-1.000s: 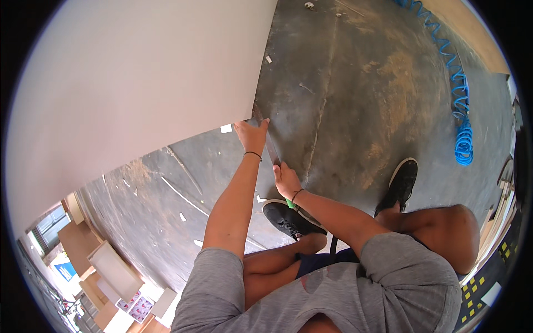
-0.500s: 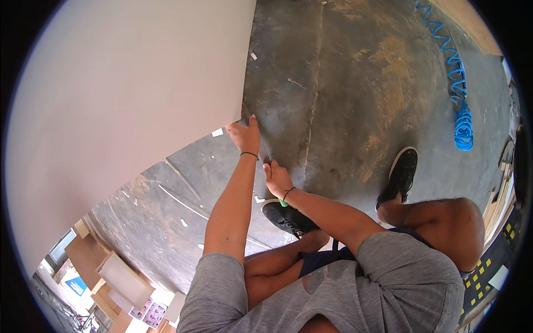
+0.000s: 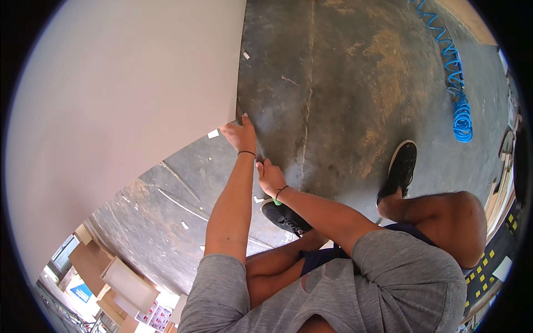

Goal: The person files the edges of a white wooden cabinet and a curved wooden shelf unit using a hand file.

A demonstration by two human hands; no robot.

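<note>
A large white panel (image 3: 133, 83) fills the upper left, its lower right corner reaching my left hand (image 3: 241, 136). That hand is closed at the corner, thumb stretched along the far side, and seems to pinch the front end of a long thin tool with a green handle (image 3: 277, 202). My right hand (image 3: 271, 178) grips the tool nearer to me. The green end shows below the palm, and a narrow grey shaft runs up towards my left hand. My fingers hide most of the tool, so its exact kind cannot be made out.
A coiled blue air hose (image 3: 462, 119) lies on the stained concrete floor (image 3: 344, 100) at the right. Thin strips (image 3: 180, 202) and small white scraps are scattered below the panel. Boards and boxes (image 3: 130, 283) stand at the lower left. My black shoes (image 3: 401, 169) rest on the floor.
Both hands and the panel corner appear slightly further left, along with a small shift of the whole view. My right hand keeps its grip on the green-handled tool.
</note>
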